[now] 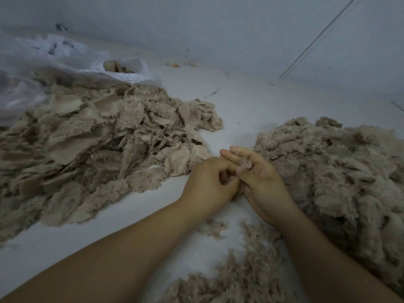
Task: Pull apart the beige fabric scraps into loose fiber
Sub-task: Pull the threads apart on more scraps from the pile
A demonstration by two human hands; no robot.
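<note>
Two bare hands are meeting over a white surface (229,110), between two beige heaps. The left hand (209,184) is curling its fingers (220,165) inward, pinching at something small where it touches the right hand; what exactly it grips I cannot tell. The right hand (260,178) is lying palm up, its fingers half extended and its thumb pressing down a small beige fabric scrap (244,164). A pile of flat fabric scraps (105,136) is lying to the left, beside a clear plastic bag (122,71). A mound of loose fiber (334,167) is sitting on the right, with thin wisps (240,276) trailing near the forearms.
</note>
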